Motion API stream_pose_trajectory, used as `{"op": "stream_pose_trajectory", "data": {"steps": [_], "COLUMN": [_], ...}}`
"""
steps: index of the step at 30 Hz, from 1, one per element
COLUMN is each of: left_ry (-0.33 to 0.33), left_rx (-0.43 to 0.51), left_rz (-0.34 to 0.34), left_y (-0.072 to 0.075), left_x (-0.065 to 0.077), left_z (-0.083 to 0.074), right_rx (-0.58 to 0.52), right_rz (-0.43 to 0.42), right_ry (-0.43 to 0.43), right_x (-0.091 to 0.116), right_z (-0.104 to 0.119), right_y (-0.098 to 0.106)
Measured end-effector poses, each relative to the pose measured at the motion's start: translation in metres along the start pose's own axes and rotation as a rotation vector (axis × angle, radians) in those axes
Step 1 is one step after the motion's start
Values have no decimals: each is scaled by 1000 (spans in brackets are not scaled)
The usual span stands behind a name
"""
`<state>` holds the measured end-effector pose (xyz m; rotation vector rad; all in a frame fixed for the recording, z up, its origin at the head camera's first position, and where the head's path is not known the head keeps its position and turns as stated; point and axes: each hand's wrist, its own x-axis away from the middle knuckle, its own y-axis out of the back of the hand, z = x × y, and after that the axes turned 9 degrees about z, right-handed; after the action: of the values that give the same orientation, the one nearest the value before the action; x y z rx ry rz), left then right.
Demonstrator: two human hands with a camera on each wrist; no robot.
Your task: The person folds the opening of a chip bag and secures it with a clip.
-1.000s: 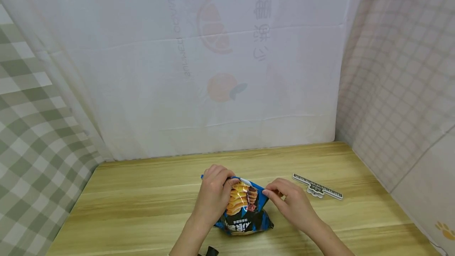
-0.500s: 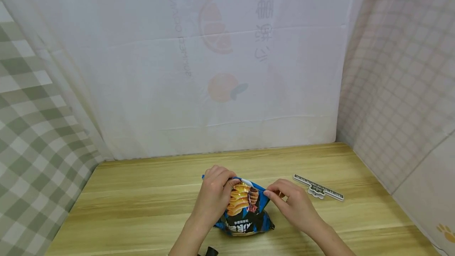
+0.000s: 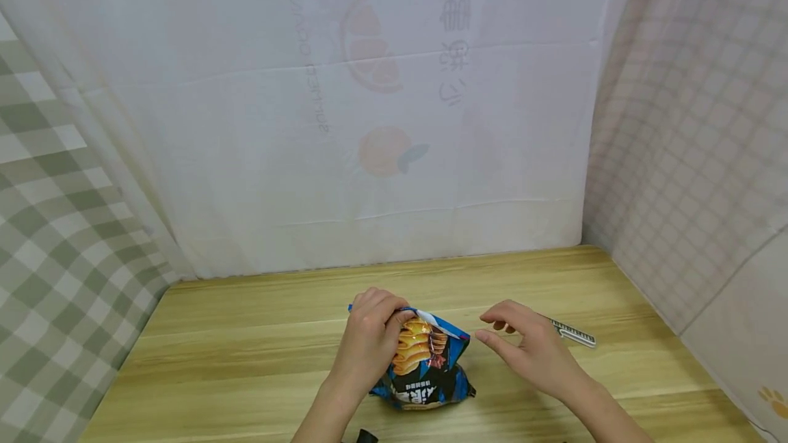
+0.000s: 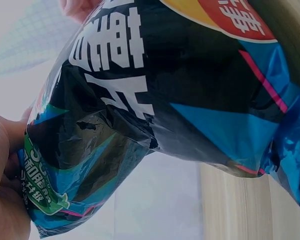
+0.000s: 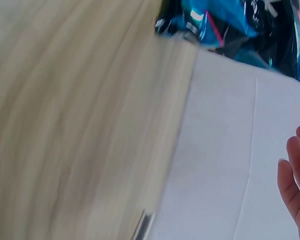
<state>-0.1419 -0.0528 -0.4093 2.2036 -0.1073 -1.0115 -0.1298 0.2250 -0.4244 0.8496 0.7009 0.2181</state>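
Note:
A blue and black chip bag (image 3: 425, 364) with a picture of ridged chips stands on the wooden table (image 3: 246, 347). My left hand (image 3: 372, 337) pinches its top edge at the left corner; in the left wrist view the fingers (image 4: 5, 150) grip the bag's edge. My right hand (image 3: 529, 347) is apart from the bag, just right of its free top corner, with thumb and fingers spread and nothing between them. Behind that hand lies a long clip with a piano-key pattern (image 3: 575, 335), partly hidden by it.
A small black object (image 3: 366, 436) shows at the bottom edge, by the left forearm. White cloth (image 3: 277, 156) hangs behind the table, with a green checked cloth (image 3: 55, 245) on the left and a grid-patterned one (image 3: 689, 156) on the right.
My right hand has let go of the bag's right top corner and moved right, now covering part of the clip. The left hand keeps its hold in the same place.

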Motion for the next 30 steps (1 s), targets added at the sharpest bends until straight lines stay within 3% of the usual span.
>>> {"op": "stream_pose_trajectory", "data": {"steps": [6,11,17,30], "left_ry": [-6,-21,-32,-43], "left_rx": [-2,-16,-31,-37], "left_rz": [0,2,4,9], "left_y": [1,1,1,1], "left_x": [1,1,1,1], "left_z": [1,1,1,2], "right_rx": [126,242,308,343], "right_rz": [23,52,106,322], "right_ry": [19,-26,-69,-302], "right_x": [4,9,15,28], "right_z": [-12,-24,-42,-78], "right_y": [13,23,33,44]}}
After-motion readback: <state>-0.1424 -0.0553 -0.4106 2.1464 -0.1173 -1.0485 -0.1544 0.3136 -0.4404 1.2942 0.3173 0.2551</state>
